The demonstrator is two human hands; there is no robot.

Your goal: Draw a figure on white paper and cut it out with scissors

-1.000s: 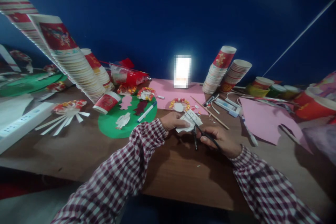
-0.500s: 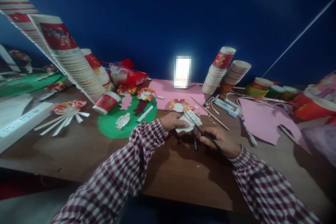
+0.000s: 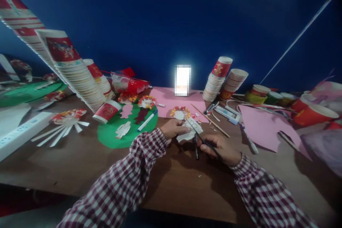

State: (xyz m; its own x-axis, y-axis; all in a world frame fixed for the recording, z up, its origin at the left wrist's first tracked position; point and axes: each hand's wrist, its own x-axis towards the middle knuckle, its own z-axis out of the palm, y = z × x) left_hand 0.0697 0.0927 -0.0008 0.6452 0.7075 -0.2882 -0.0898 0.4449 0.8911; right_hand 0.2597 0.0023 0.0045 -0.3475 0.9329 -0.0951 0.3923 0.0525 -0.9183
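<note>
My left hand [image 3: 171, 129] pinches a small piece of white paper [image 3: 185, 136] with dark drawn lines on it. Closed around black-handled scissors [image 3: 207, 143] is my right hand [image 3: 221, 148]; the blades lie across the paper. Whether the blades are apart, I cannot tell. Below the paper a black pen [image 3: 197, 146] rests on the table, partly behind the paper and hand. Just beyond the paper lies a cut paper cup [image 3: 180, 114] with a curled red and yellow rim.
A green paper disc [image 3: 109, 137] at left bears cut paper shapes and a blue-white marker [image 3: 147, 121]. Tall cup stacks [image 3: 77, 74] lean at left, and shorter stacks [image 3: 217, 78] stand at back right. Pink paper [image 3: 259, 126], a wooden stick [image 3: 213, 123] and a power strip [image 3: 24, 130] lie around.
The view has tilted slightly up, so everything sits a little lower in the picture. The paper is turned slightly, with the scissors still across it. Both hands keep their holds.
</note>
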